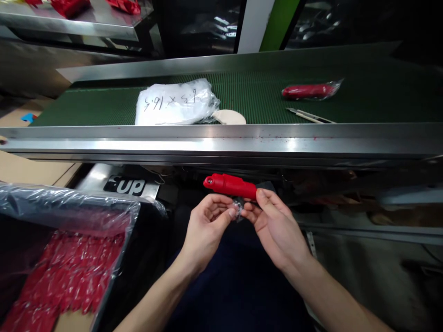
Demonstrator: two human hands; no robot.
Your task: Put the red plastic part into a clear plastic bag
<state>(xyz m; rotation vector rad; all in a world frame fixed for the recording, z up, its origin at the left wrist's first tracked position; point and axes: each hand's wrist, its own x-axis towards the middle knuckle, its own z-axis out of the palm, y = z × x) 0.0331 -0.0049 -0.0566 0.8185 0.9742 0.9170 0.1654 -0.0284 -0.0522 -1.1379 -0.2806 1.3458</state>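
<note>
Both hands are seen at btm centre of the frame, close together below the steel edge of the table. A red tool (231,185) is held by the right hand (273,221), thumb and fingers pinched on its right end, w/ the rest of it sticking out toward the left. A small bit of clear plastic film (238,208) is pinched by the left hand (207,223) just under the tool; it looks like a bag mouth, though this cannot be told for sure. Fingertips of the two hands are almost touching at the film.

For a clean job, the film should be gripped near its edge, not bunched, and the tool kept level so it is not dropped.

At lower left, a box lined w/ plastic (65,216) is filled w/ similar red pieces. On the green belt (104,106) at top are seen a white bag w/ handwriting (175,103), a bagged red tool (309,90), a pale disc (229,117) and a slim blade-like item (309,115).
</note>
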